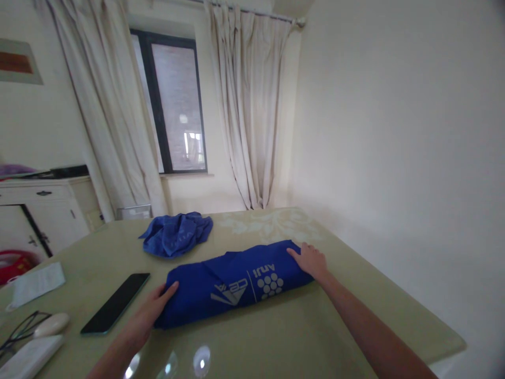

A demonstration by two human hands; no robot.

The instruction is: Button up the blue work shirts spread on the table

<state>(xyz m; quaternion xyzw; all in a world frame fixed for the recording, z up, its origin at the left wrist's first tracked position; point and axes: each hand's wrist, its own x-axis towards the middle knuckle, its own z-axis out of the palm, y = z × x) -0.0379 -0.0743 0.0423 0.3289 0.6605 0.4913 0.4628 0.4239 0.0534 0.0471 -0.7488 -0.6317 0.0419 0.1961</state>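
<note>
A long blue fabric bundle (193, 292) with pale printed logos and the word "Anji" lies across the table, slightly slanted. At its left end my left hand (158, 302) grips the fabric, thumb on top and the other fingers hidden behind or under it. My right hand (311, 259) holds the opposite end, with the thumb on the near top and the fingers over the far side. Beyond the bundle sits a crumpled blue cloth (173, 236), untouched.
On the pale green table (284, 337), a black phone (115, 304), glasses (24, 329), a white mouse (52, 324), a white box-like object (33, 359) and a face mask (37, 284) lie at left. A wall borders the right side.
</note>
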